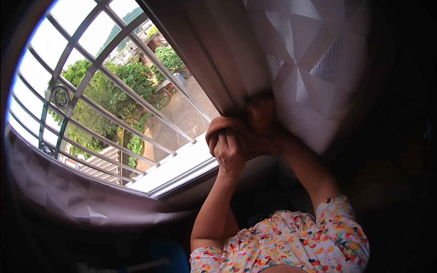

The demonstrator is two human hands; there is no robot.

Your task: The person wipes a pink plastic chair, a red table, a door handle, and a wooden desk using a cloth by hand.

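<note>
Both of my arms reach up to the edge of a dark window frame. My left hand grips a reddish-brown cloth, whose fold loops over the fingers. The cloth continues to the right, where its lower part hangs between my two hands. My right hand is in deep shadow against the frame, beside the cloth; its fingers are blurred and hard to make out. Whether it holds the cloth does not show.
Metal security bars cross the window opening at the left, above a white sill. A patterned curtain hangs at the right, with similar fabric at the lower left. A blue object stands low in the dark.
</note>
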